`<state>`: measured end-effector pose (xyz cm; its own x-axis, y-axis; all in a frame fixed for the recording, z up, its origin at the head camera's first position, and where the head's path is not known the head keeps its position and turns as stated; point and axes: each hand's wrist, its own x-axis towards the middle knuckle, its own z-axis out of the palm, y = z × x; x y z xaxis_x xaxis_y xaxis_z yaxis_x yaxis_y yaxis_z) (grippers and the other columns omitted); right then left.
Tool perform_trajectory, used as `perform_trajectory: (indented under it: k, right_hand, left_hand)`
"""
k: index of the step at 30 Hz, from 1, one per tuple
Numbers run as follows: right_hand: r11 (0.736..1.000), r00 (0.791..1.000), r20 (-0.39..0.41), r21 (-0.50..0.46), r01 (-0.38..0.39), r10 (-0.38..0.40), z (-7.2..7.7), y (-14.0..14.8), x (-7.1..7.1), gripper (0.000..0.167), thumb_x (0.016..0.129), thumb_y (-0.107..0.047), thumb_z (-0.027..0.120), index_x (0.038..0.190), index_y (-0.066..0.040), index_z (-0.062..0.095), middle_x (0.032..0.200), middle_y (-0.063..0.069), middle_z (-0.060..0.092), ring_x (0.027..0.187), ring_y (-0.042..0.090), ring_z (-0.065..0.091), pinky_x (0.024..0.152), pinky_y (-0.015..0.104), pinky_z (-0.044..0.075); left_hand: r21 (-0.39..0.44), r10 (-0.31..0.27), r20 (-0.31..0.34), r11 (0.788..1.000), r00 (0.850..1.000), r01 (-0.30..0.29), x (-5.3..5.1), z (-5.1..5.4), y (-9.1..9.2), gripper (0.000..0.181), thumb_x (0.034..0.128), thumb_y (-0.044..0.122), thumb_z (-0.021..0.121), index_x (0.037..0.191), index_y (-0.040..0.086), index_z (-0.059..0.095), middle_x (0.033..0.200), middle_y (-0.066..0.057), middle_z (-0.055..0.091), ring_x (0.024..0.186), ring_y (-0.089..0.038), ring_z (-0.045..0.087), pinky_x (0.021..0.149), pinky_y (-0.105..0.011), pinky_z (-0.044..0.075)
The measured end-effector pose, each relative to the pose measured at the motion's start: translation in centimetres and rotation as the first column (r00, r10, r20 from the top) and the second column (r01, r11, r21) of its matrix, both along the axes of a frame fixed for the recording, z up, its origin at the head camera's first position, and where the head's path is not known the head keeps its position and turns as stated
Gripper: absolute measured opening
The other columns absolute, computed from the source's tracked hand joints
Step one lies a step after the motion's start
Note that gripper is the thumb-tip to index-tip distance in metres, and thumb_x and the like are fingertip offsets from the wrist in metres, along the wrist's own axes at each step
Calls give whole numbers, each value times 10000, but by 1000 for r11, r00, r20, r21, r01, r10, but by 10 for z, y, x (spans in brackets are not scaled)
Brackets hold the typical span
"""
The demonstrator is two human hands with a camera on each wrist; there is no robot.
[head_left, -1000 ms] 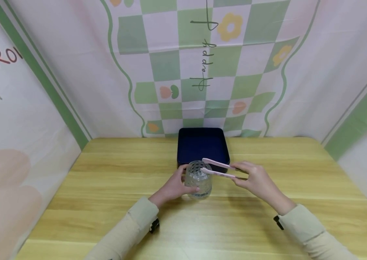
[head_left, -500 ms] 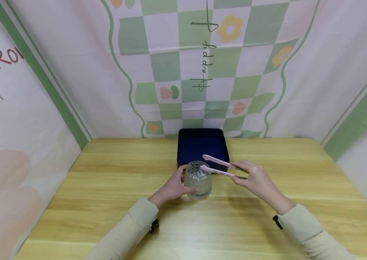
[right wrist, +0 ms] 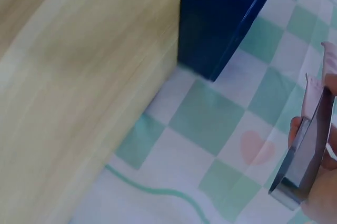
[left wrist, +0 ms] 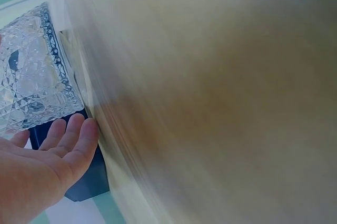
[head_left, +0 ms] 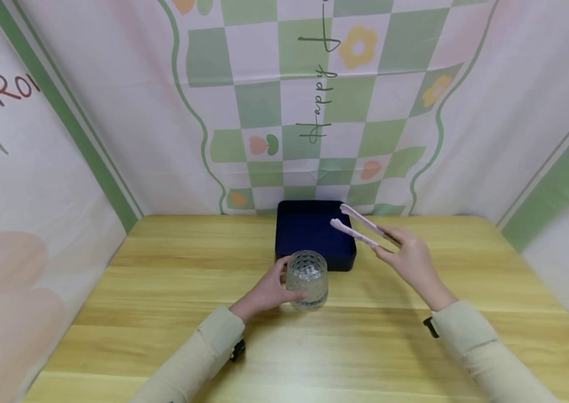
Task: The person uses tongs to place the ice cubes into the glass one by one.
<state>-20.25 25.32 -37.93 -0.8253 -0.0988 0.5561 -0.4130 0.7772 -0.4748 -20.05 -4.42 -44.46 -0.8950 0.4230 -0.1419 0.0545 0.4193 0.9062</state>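
Observation:
A clear textured drinking glass [head_left: 307, 279] stands on the table in front of a dark blue box, with something clear and shiny inside it. My left hand [head_left: 268, 288] holds the glass from its left side, thumb across the front. In the left wrist view the fingers [left wrist: 79, 142] lie along the faceted glass [left wrist: 34, 77]. My right hand [head_left: 407, 257] pinches a pair of tongs [head_left: 360, 230] with pale pink tips and a metal body. The tongs' arms are spread, nothing between them, over the right side of the box. The right wrist view shows the tongs [right wrist: 308, 148] at its right edge.
The open dark blue box [head_left: 309, 226] sits at the table's back edge, against a checked green-and-white cloth [head_left: 304, 112]. Its inside looks dark, and nothing can be made out in it. Patterned cloth also hangs at both sides of the wooden table [head_left: 189, 252].
My right hand has moved up, away and slightly right, carrying the tongs from above the glass to over the box's right side. The left hand and the glass have stayed put.

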Motion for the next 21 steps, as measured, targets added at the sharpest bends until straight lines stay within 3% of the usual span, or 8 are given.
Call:
perform_trajectory:
  k: [3,7,10,13,16,21]
  right_hand:
    - [999,998,39,5,54,-54,-1,8,-9,411,768,11,738,1153,101,626,1027,325,653,926,465,637,789,578,518]
    - [989,978,146,35,144,-148,-2,20,-17,441,800,-14,704,1181,161,567,1017,369,633,873,479,638,726,548,538]
    - [979,955,215,51,199,-205,-4,29,-21,349,820,-36,681,1075,186,592,877,349,642,664,389,615,546,423,523]
    - [970,935,258,72,232,-243,-8,36,-24,259,833,-63,669,910,178,614,695,249,602,532,237,505,455,303,406]
    - [961,906,321,99,259,-277,-13,41,-27,257,846,-100,654,808,152,613,620,165,547,506,203,457,447,287,365]
    - [945,838,437,163,283,-326,-23,48,-30,292,870,-145,632,780,133,610,658,172,553,543,233,488,474,311,393]
  left_hand:
    - [5,-3,1,1000,1000,3,0,1,-1,937,793,300,782,1514,145,203,1469,-156,386,1297,-351,454,969,-481,485]
    - [1,1,-3,1000,1000,-1,0,1,-1,940,790,294,784,1513,140,204,1470,-156,384,1296,-351,454,971,-484,483]
    - [-2,3,-6,1000,1000,-3,1,1,-1,941,786,284,789,1511,130,209,1470,-158,383,1291,-352,457,971,-484,484]
    - [3,5,-3,1000,1000,-5,2,1,-2,937,785,277,791,1510,136,213,1471,-153,384,1292,-352,455,976,-486,481]
    - [8,4,-4,1000,1000,-4,2,0,-2,936,785,279,792,1510,145,215,1469,-146,389,1293,-352,454,980,-490,477]
    - [9,4,-5,1000,1000,-4,2,2,-3,939,778,285,798,1508,162,220,1452,-131,411,1288,-344,456,988,-503,467]
